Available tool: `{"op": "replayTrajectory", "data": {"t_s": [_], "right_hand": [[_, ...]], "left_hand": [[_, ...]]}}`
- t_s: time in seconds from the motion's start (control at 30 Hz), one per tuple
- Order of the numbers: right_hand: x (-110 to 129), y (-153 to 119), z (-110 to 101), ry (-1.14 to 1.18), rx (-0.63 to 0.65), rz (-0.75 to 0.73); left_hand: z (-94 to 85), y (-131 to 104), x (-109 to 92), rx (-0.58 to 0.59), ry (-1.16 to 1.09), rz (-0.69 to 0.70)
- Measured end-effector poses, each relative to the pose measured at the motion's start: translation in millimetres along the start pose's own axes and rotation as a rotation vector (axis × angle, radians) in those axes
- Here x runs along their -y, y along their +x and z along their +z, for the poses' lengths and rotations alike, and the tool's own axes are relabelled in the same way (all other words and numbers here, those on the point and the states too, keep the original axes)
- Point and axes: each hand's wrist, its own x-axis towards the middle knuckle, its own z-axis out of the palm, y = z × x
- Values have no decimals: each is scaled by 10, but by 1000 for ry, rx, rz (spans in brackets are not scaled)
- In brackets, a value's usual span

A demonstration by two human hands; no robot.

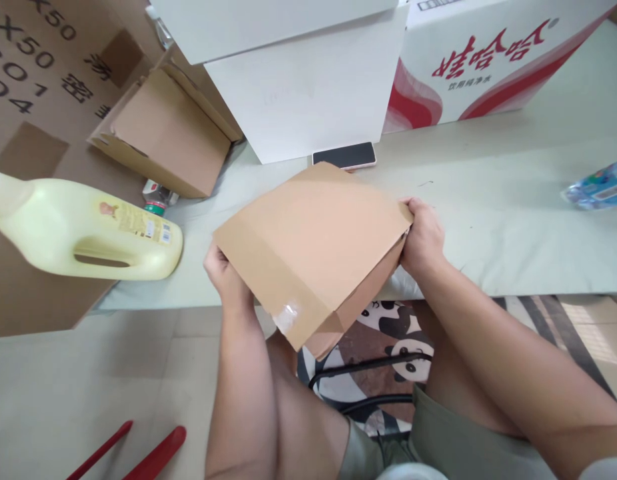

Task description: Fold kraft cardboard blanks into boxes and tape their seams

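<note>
A brown cardboard box (pixel 318 233) is held tilted over the front edge of the table, above my lap. Its broad top face is toward me, with a strip of tape and a shiny patch near the lower left corner. My left hand (pixel 226 273) grips the box's left side, its fingers partly hidden beneath. At the right corner my right hand (pixel 422 233) is closed on the box, thumb along the upper edge. Just behind the box lies a dark-screened phone (pixel 344 156).
White cartons (pixel 308 100) and a red-and-white carton (pixel 468 73) stand at the back. On the left are a pale yellow jug (pixel 88 230), a small cardboard box (pixel 171 127) and a green-capped bottle (pixel 157 197). A plastic-wrapped blue item (pixel 603 187) lies right on the pale tablecloth (pixel 493 247).
</note>
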Motion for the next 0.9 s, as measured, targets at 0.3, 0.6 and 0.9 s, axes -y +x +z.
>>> {"op": "replayTrajectory", "data": {"t_s": [0.3, 0.6, 0.9], "right_hand": [[35, 35, -22, 81, -55, 69], [-31, 15, 26, 237, 29, 46], [-20, -14, 55, 178, -51, -53]], "left_hand": [[45, -36, -51, 0, 51, 4], [49, 45, 12, -88, -51, -107], [-13, 96, 272, 230, -26, 32]]}}
